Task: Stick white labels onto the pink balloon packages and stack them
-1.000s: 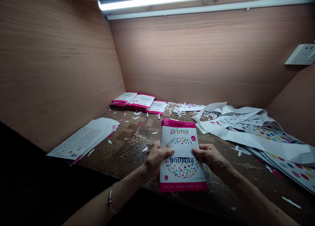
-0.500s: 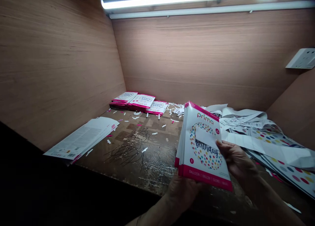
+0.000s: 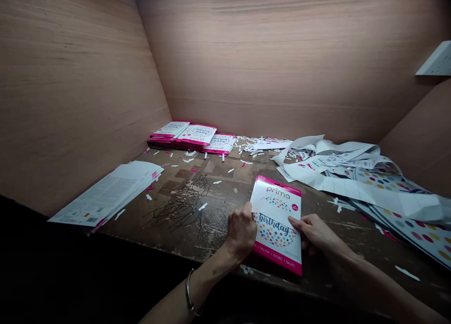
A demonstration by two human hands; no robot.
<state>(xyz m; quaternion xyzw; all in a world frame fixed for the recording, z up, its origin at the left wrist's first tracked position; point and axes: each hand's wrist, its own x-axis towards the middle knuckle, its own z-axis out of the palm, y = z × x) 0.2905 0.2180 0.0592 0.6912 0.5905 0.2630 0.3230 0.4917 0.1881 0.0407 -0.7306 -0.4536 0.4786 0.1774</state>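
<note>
Near the table's front edge I hold balloon packets [image 3: 278,244], white with pink borders, printed "prima" and "birthday" over coloured dots. They are tilted, front face towards me. My left hand [image 3: 242,232] is closed at their left edge, its fingertips hidden. My right hand [image 3: 317,232] grips the right edge, thumb on the front and fingers behind. A white slip [image 3: 273,210] covers part of the print above "birthday", close to the right thumb. How many packets are in the bundle cannot be told from here.
Several stacks of packets [image 3: 195,135] stand at the back left. A fanned pile of packets, backs up [image 3: 109,192], lies at the left edge. White paper strips [image 3: 352,183] and dotted sheets [image 3: 423,234] cover the right side. Paper scraps [image 3: 202,206] litter the table [image 3: 225,183].
The bundle has come down towards the table and its side edges no longer show. My left hand has moved from beneath it to its left edge. The view has tilted downward.
</note>
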